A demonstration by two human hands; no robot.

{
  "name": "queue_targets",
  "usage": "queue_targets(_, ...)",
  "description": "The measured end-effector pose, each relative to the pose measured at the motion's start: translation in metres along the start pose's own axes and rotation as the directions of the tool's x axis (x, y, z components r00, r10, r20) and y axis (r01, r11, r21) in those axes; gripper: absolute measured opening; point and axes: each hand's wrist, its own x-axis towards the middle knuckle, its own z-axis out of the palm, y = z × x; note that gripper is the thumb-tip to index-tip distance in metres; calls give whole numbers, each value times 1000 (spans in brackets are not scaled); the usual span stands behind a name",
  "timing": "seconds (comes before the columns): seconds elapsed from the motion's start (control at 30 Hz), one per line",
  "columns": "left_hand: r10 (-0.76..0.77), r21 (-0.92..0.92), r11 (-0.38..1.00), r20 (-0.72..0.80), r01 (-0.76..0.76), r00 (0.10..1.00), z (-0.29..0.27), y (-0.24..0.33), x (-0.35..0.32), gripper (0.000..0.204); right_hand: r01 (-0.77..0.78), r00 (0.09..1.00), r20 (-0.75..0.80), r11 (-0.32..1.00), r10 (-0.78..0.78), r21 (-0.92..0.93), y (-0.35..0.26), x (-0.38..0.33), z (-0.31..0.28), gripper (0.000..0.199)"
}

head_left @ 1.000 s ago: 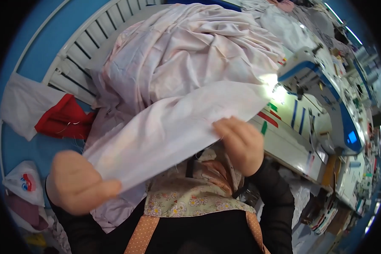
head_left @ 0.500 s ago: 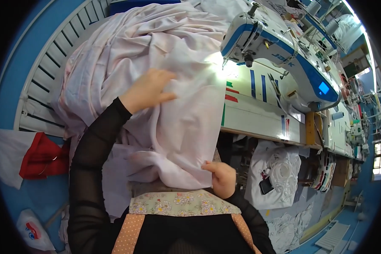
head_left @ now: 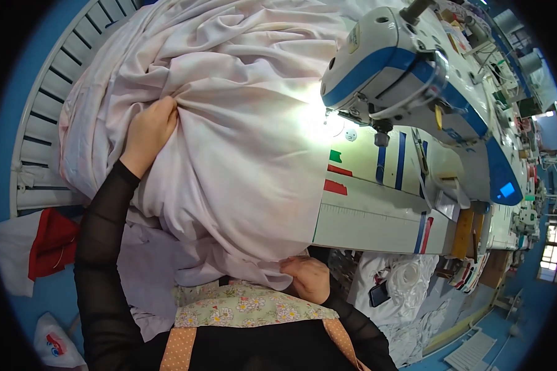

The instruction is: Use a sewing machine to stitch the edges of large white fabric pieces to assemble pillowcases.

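A large pale pink fabric (head_left: 247,167) lies in folds over the table, its right edge running beneath the lit needle area of a white and blue sewing machine (head_left: 408,74). At the left of the heap my left hand (head_left: 151,133) is closed on a bunch of the cloth, and creases fan out from its fingers. My right hand (head_left: 307,277), close to my apron (head_left: 247,306), pinches the fabric's near right edge. The fabric's near end hangs down over my lap.
Coloured tape strips (head_left: 380,162) mark the machine table (head_left: 377,219). Scissors (head_left: 419,151) lie near the machine's arm. White cloth with a dark phone (head_left: 378,294) sits below the table at right. A white slatted rail (head_left: 43,117) borders the left side, beside red cloth (head_left: 52,244).
My left hand has moved left and gathered the cloth, which now stretches smoother toward the machine. My right hand keeps the edge. The view has shifted nearer to the machine.
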Motion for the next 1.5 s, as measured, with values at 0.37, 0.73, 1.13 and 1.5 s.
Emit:
queue_targets(0.37, -7, -368, 930, 38, 21, 999, -24, 56, 20, 35, 225, 962, -112, 957, -248, -182, -19, 43, -32, 20)
queue_targets(0.73, 160, -214, 964, 6, -155, 987, 3, 62, 15, 29, 209, 964, -102, 936, -246, -285, -37, 78, -51, 22)
queue_targets(1.13, 108, -125, 986, -28, -111, 994, 38, 39, 86, 39, 189, 978, -16, 918, -208, -349, -21, 132, -78, 22)
queue_targets(1.5, 80, 8, 997, -94, -79, 992, 65, 16, 131, 32, 252, 967, 61, 890, -248, -380, 1, 176, -97, 23)
